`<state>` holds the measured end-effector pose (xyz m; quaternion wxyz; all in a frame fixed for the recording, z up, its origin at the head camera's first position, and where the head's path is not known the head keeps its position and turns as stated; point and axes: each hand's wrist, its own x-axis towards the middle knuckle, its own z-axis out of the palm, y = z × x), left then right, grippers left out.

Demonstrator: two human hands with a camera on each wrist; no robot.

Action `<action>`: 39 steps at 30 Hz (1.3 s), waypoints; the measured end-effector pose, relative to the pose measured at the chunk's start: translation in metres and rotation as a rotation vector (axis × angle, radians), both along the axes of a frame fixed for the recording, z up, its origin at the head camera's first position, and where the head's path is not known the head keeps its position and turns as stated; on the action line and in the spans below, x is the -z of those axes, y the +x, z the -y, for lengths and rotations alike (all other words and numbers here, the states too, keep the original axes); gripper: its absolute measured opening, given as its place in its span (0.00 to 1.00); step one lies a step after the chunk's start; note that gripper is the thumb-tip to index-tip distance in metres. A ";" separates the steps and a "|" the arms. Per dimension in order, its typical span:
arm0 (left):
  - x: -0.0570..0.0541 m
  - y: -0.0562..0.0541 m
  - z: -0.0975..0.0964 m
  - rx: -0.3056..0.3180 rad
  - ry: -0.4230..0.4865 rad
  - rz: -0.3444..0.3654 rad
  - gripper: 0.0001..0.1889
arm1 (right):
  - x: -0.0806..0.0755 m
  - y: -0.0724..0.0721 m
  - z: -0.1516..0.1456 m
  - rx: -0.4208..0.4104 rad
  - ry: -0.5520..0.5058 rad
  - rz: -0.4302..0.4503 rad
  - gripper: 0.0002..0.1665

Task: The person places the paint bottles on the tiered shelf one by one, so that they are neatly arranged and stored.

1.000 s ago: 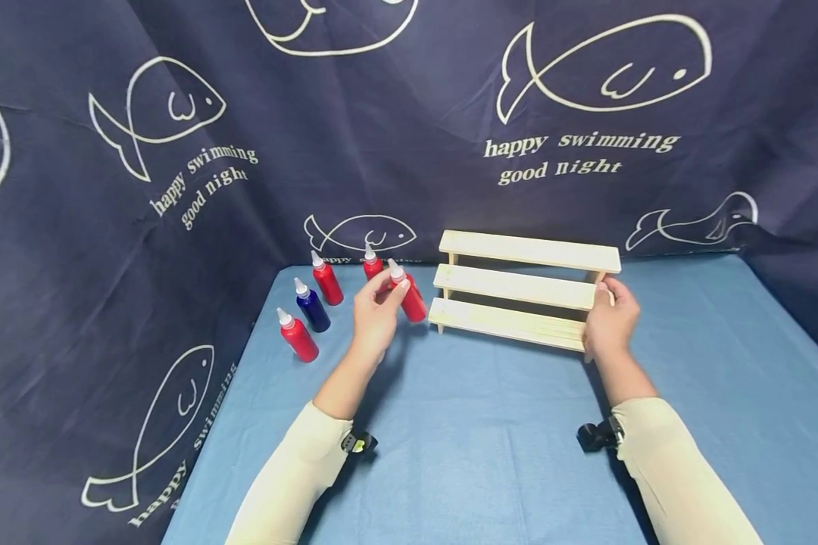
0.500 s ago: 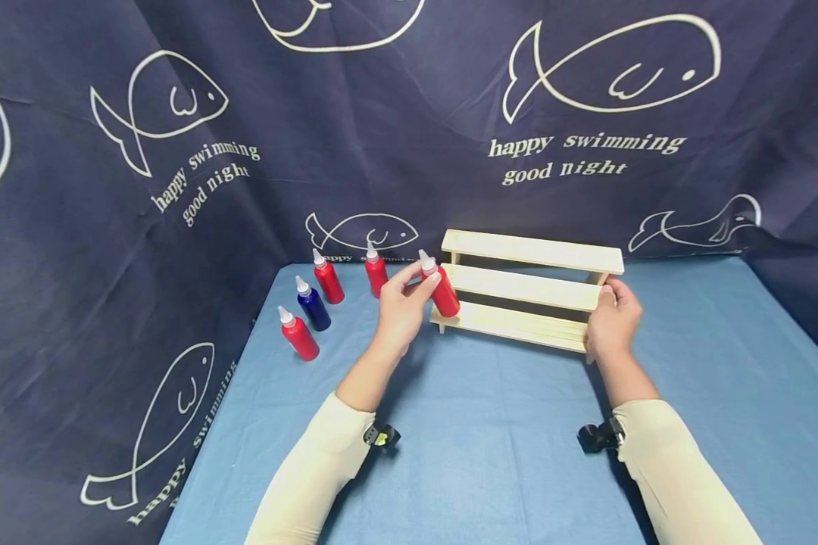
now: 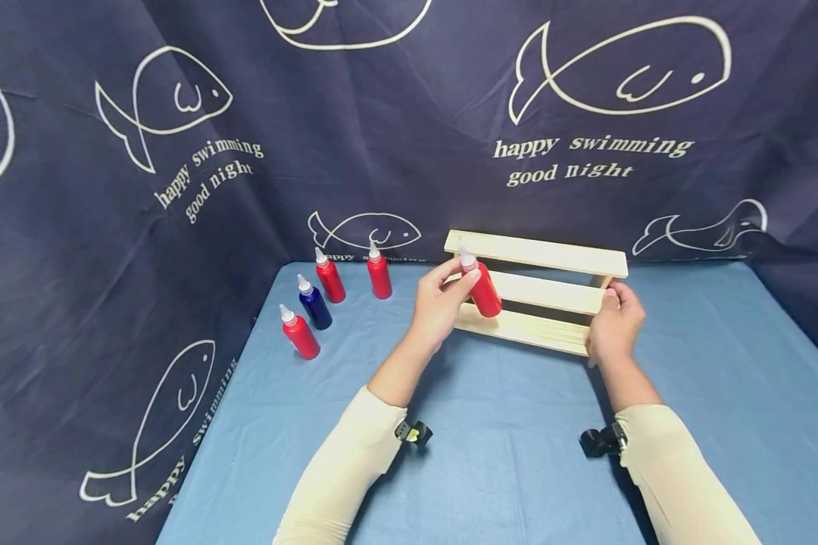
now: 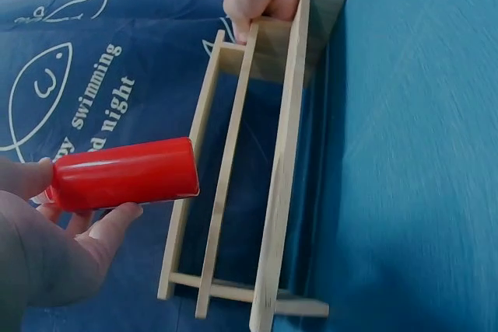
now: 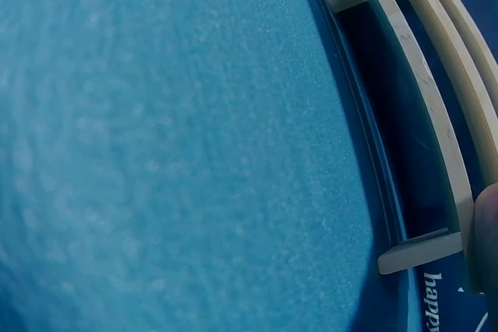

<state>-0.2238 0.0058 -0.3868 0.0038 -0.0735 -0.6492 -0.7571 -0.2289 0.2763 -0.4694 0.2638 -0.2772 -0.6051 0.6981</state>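
Observation:
In the head view my left hand (image 3: pixel 439 303) pinches a red squeeze bottle (image 3: pixel 485 291) near its white nozzle cap. The bottle is tilted and overlaps the left part of a three-step wooden shelf (image 3: pixel 538 291). From the left wrist, the red bottle (image 4: pixel 128 174) shows its base pointing toward the shelf (image 4: pixel 276 184), with thumb and fingers around its cap end. My right hand (image 3: pixel 616 322) grips the right end of the shelf. Only a bit of the right hand (image 5: pixel 488 223) shows at the edge of the right wrist view, against the shelf (image 5: pixel 436 106).
Left on the blue cloth (image 3: pixel 491 454) stand a red bottle (image 3: pixel 301 336), a blue bottle (image 3: pixel 316 306) and two more red ones, one at the back left (image 3: pixel 331 280) and another red bottle (image 3: pixel 379 276) nearer the shelf. A dark fish-print curtain (image 3: pixel 382 136) hangs behind.
My left hand has carried the red bottle rightward, from beside the shelf's left end to in front of its steps. The right hand keeps its grip on the shelf's right end.

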 end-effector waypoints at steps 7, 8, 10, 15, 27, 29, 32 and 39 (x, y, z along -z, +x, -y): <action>0.001 0.001 -0.021 0.024 -0.023 -0.011 0.20 | 0.001 0.001 0.000 -0.009 -0.023 0.005 0.21; 0.001 0.001 -0.024 0.033 -0.023 -0.017 0.20 | 0.001 0.001 0.000 -0.010 -0.017 0.008 0.21; 0.002 0.001 -0.030 0.050 -0.024 -0.032 0.20 | 0.001 0.001 0.000 -0.015 -0.013 0.015 0.21; 0.002 0.000 -0.046 0.085 -0.058 -0.053 0.21 | 0.001 0.001 0.000 -0.030 -0.014 0.040 0.20; -0.005 -0.002 -0.072 0.198 -0.114 -0.113 0.23 | 0.001 0.000 0.003 0.004 -0.008 0.000 0.21; -0.005 -0.003 -0.074 0.202 -0.121 -0.114 0.23 | 0.001 0.000 0.003 0.009 -0.021 -0.018 0.20; -0.004 -0.004 -0.077 0.203 -0.136 -0.119 0.22 | 0.001 0.000 0.003 0.013 -0.029 -0.035 0.20; -0.002 -0.006 -0.094 0.219 -0.207 -0.146 0.21 | 0.001 0.001 0.001 0.010 -0.025 -0.031 0.19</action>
